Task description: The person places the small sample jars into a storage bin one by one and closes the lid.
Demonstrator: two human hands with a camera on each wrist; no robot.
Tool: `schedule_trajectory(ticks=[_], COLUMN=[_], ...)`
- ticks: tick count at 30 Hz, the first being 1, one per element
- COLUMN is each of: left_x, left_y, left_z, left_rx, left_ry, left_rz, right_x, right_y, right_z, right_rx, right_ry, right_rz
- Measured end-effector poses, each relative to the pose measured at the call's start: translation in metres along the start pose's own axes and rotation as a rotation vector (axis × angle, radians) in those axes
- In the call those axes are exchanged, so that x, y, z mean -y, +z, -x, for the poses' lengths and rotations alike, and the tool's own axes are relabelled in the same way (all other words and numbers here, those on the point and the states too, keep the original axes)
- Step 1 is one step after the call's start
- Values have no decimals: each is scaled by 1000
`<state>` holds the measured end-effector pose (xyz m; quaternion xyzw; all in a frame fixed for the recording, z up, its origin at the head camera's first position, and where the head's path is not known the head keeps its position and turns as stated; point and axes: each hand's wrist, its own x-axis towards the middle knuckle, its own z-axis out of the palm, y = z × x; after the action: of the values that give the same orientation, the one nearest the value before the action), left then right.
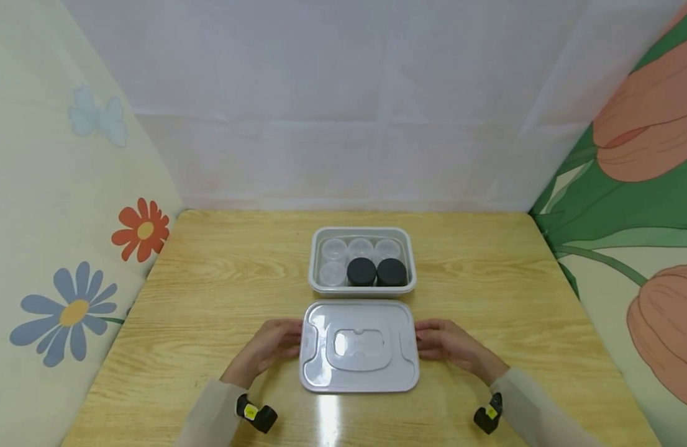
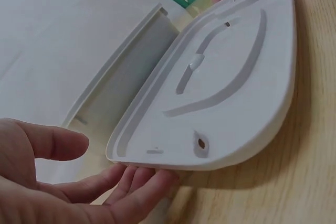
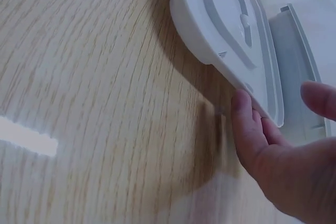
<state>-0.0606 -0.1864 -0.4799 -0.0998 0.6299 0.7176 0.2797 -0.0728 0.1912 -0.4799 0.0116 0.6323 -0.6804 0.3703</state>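
A white plastic lid (image 1: pixel 358 379) with a recessed oblong centre is in front of a white box (image 1: pixel 313 261). At the lid's left edge, the fingertips of my left hand (image 1: pixel 271 343) touch its rim from below. Its thumb (image 2: pixel 65 144) stands apart from the rim in the left wrist view. My right hand (image 1: pixel 452 347) touches the opposite edge the same way, its thumb (image 3: pixel 319 99) also clear of the lid. Inside the box sit several round containers with clear tops (image 1: pixel 360 247) and two with black caps (image 1: pixel 361 272).
The wood-grain table (image 1: pixel 220 273) runs back to a white cloth backdrop (image 1: pixel 354 118). Flower-printed panels stand at the left (image 1: pixel 64 186) and right (image 1: pixel 651 211). Each wrist wears a strap with a small black camera (image 1: pixel 262 419).
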Motion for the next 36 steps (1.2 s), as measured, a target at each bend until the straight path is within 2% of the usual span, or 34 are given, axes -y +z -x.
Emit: schedule_trajectory(ticks=[3, 8, 16, 22, 27, 30, 36], left_x=[-3, -6, -18, -30, -36, -38, -44], left_y=[1, 5, 10, 11, 18, 22, 25], left_z=[3, 12, 29, 37, 39, 39, 38], left_rx=[13, -3, -4, 7, -80, -138, -185], left_ry=[36, 45, 75, 117, 180, 230, 339], left_rz=[-4, -20, -51, -73, -83, -86, -105], right_x=[3, 8, 16, 24, 28, 30, 38], right_y=[0, 3, 9, 9, 5, 3, 2], right_z=[3, 12, 29, 39, 39, 37, 33], right_rx=[-20, -36, -66, -41, -82, -89, -159], right_ry=[5, -7, -131, -232, -251, -305, -374], right_rz=[28, 54, 37, 59, 106, 134, 191])
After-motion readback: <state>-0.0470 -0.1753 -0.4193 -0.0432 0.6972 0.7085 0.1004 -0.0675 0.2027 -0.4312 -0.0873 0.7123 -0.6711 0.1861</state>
